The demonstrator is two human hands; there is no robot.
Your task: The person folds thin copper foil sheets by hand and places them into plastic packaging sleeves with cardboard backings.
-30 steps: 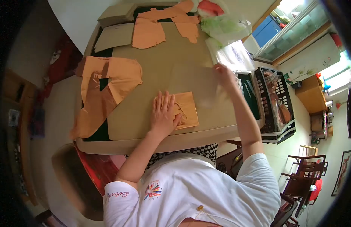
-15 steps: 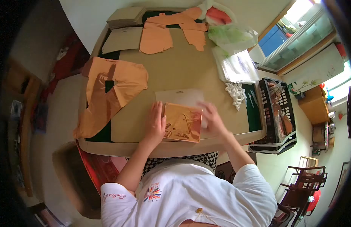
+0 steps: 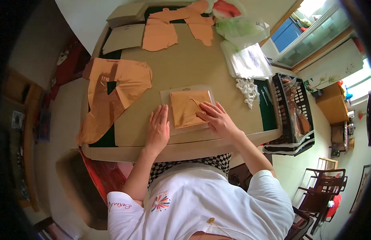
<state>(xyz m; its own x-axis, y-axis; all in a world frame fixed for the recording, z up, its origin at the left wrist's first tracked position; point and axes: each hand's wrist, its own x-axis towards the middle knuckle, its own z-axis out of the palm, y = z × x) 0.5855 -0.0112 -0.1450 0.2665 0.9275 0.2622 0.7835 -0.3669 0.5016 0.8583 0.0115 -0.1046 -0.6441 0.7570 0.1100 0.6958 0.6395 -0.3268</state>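
Note:
A folded square of copper-coloured foil (image 3: pixel 187 106), looking like a flat foil balloon, lies on a translucent plastic bag (image 3: pixel 165 96) at the table's front. My right hand (image 3: pixel 221 122) rests its fingertips on the foil's right side, fingers extended. Beside the bag's lower left edge, my left hand (image 3: pixel 158 130) lies flat with its fingers together and straight, holding nothing. To the left is a larger unfolded foil balloon (image 3: pixel 131 78) with a gap in its middle. More flat foil (image 3: pixel 159 36) is spread at the back.
Stacked grey-brown cardboard sheets (image 3: pixel 125 38) sit at the back left. Clear plastic bags (image 3: pixel 249 62) and a green-tinted bag (image 3: pixel 243 32) lie at the back right, above a bunch of white ties (image 3: pixel 246 92). A black crate (image 3: pixel 291 112) stands beyond the table's right edge.
The folded foil has moved up onto the translucent bag. My right hand has come in from the right onto the foil, while my left hand has moved slightly left, off its edge.

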